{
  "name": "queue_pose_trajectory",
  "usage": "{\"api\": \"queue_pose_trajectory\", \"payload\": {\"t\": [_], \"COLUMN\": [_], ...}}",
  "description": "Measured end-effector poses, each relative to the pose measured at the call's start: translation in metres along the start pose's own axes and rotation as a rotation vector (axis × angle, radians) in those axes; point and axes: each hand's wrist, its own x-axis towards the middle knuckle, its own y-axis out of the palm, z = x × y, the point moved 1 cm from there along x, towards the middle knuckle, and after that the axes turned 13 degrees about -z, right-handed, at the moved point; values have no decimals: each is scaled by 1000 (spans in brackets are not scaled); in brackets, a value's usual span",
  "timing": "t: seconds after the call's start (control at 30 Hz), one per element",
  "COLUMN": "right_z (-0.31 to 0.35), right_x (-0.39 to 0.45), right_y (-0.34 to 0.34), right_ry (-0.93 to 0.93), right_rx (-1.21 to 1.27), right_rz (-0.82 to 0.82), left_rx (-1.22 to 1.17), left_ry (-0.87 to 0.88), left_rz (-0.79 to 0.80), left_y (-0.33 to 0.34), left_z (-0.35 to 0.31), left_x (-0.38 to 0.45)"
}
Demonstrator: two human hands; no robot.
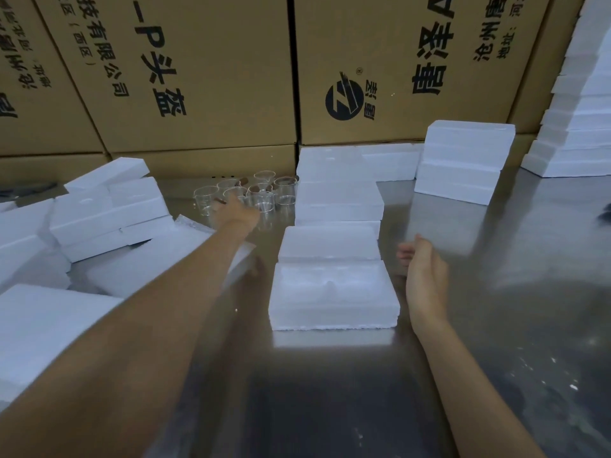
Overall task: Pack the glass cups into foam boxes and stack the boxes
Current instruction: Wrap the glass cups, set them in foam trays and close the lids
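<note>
Several clear glass cups [264, 193] with brown handles stand in a cluster at the back of the steel table [330, 391]. My left hand [236, 211] is stretched out among them, its fingers at the front cups; whether it grips one is hidden. An open white foam box [334, 295] lies at the table's middle, its hollowed half facing up and its other half [329, 242] just behind. My right hand [421, 259] hovers to the right of this box, fingers loosely curled and holding nothing.
Loose foam boxes [109, 209] are piled at the left. Stacked foam boxes [340, 196] stand behind the open one, a further stack [463, 160] at the right, and a tall pile [582, 104] at the far right. Large cardboard cartons [205, 77] wall off the back.
</note>
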Motion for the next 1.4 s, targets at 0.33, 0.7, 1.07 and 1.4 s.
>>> {"api": "queue_pose_trajectory", "payload": {"t": [0.33, 0.7, 1.07, 1.4], "right_z": [-8, -6, -8, 14], "right_x": [7, 5, 6, -17], "right_y": [2, 1, 1, -7], "right_ry": [-17, -64, -81, -513], "right_rx": [-20, -49, -39, -103], "right_rz": [29, 46, 44, 23], "left_rx": [146, 180, 96, -717], "left_ry": [91, 139, 238, 209], "left_rz": [-59, -31, -255, -244], "left_y": [17, 16, -1, -56], "left_z": [2, 17, 24, -18], "left_x": [55, 57, 33, -81]}}
